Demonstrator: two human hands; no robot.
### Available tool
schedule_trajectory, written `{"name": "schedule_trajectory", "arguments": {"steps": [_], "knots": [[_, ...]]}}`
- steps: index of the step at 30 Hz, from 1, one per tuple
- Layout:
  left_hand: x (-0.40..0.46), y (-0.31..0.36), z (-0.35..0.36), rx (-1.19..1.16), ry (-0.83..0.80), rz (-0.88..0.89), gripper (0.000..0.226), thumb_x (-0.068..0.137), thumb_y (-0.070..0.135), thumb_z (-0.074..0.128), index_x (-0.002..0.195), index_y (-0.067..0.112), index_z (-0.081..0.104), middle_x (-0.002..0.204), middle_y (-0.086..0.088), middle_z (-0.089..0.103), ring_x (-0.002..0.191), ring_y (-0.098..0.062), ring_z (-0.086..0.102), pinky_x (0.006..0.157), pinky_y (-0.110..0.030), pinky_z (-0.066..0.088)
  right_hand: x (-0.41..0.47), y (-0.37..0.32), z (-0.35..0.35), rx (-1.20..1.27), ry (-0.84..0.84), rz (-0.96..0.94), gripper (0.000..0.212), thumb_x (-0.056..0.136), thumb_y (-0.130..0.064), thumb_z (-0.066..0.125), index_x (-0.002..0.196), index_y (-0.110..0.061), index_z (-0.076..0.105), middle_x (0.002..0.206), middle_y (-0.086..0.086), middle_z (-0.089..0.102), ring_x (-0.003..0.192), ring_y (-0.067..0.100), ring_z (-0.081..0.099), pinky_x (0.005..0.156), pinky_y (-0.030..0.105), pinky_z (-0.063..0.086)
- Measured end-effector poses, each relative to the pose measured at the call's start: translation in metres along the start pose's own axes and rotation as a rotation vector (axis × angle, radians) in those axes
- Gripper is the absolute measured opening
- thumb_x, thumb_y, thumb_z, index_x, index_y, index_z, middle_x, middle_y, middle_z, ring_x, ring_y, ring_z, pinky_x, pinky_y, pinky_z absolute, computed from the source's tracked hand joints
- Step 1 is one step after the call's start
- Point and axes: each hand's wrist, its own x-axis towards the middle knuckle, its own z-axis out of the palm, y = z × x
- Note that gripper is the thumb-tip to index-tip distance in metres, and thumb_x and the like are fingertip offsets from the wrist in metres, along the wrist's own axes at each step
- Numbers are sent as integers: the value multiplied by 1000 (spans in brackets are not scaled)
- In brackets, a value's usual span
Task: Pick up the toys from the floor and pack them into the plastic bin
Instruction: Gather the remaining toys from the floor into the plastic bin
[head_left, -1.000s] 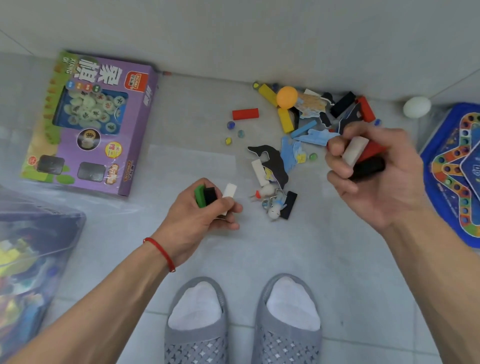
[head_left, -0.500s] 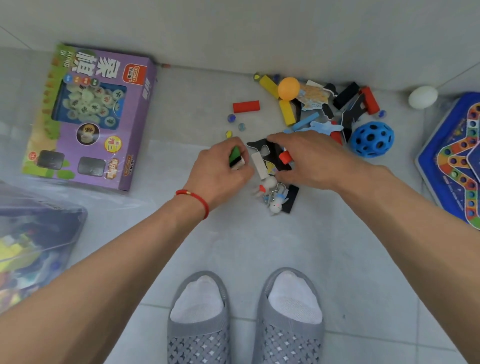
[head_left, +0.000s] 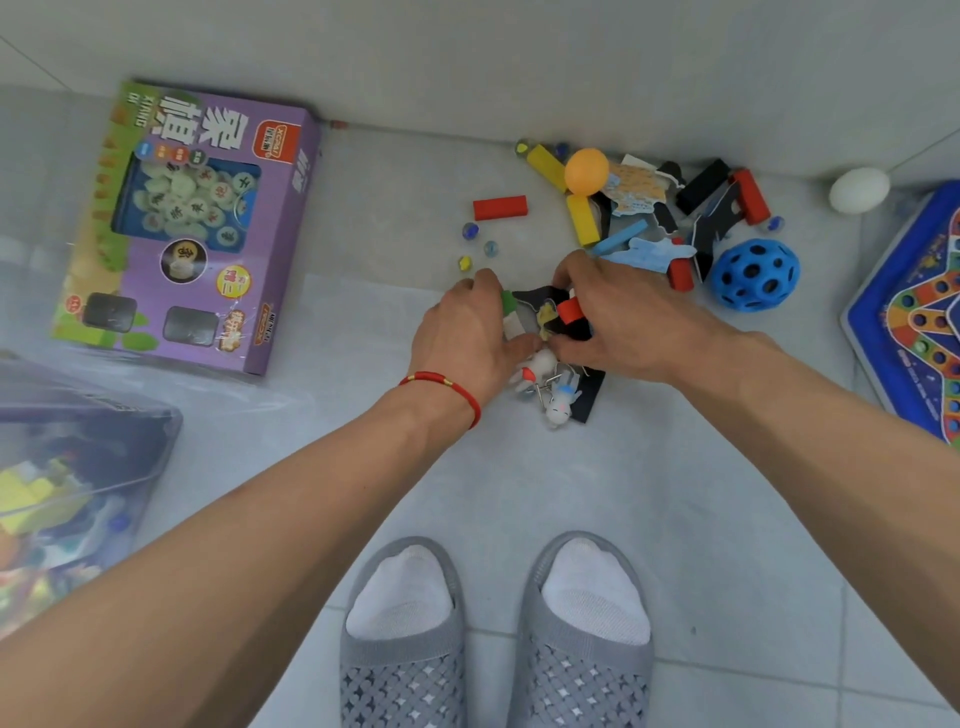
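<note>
Grey tiled floor (head_left: 519, 467) carries everything, seen from above a pair of grey slippers (head_left: 493, 639). Both hands reach down to the nearer edge of a scatter of toys. The left hand (head_left: 467, 332), a red cord bracelet (head_left: 447, 387) at its wrist, has its fingers curled round a green block (head_left: 506, 302) and a white block (head_left: 513, 326). The right hand (head_left: 618, 317) lies knuckles-up just beside it, its fingers bent round a red block (head_left: 570, 309) and pressed down onto a black flat piece (head_left: 540, 300); how much more it grips is hidden under the palm. Just below the two hands lie two small white figurines (head_left: 550, 389) on another black piece.

Farther back, against the wall, sit a loose red block (head_left: 500, 207), yellow blocks (head_left: 582, 218), an orange ball (head_left: 586, 171), a few glass marbles (head_left: 470, 230), blue and black flat pieces, and a blue holed ball (head_left: 756, 274). A white egg-shaped toy (head_left: 858, 189) rests near the wall to the right, beside a blue game board (head_left: 904, 322) at the frame's edge.

Well to the left lies a purple boxed game (head_left: 192, 228). The plastic bin (head_left: 67, 483), clear and already holding colourful toys, stands at the lower left, well apart from the hands.
</note>
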Motion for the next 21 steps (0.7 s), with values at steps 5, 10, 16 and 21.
{"name": "schedule_trajectory", "arguments": {"steps": [5,10,16,21], "knots": [[-4,-3,0,-33,53,9,37,85,25,69,110,6,49,101,-11,52,83,-31,52,65,-32,32,-8,-8,2,20,6,63,57,75,-46,76,106,-17,39,78,0,51,67,21,54,51,38,44],[-11,-6,0,-109,104,6,27,88,12,60,113,3,52,103,-16,56,89,-35,55,65,-30,30,-24,-20,-6,236,114,269,53,73,-41,76,104,-19,40,74,-10,49,65,10,53,51,30,37],[-47,-16,-39,-685,88,-299,19,86,21,69,96,9,57,82,-5,61,73,-21,60,59,-21,49,-68,-55,-15,1396,58,533,35,86,-25,54,121,-17,56,73,7,50,61,20,44,56,36,32],[-132,-33,-116,-1650,-157,-615,10,93,2,60,102,7,60,90,-14,65,74,-24,62,67,-38,58,-89,-123,-53,1860,-284,516,46,86,-16,44,126,-3,62,93,19,61,71,27,57,56,33,49]]}}
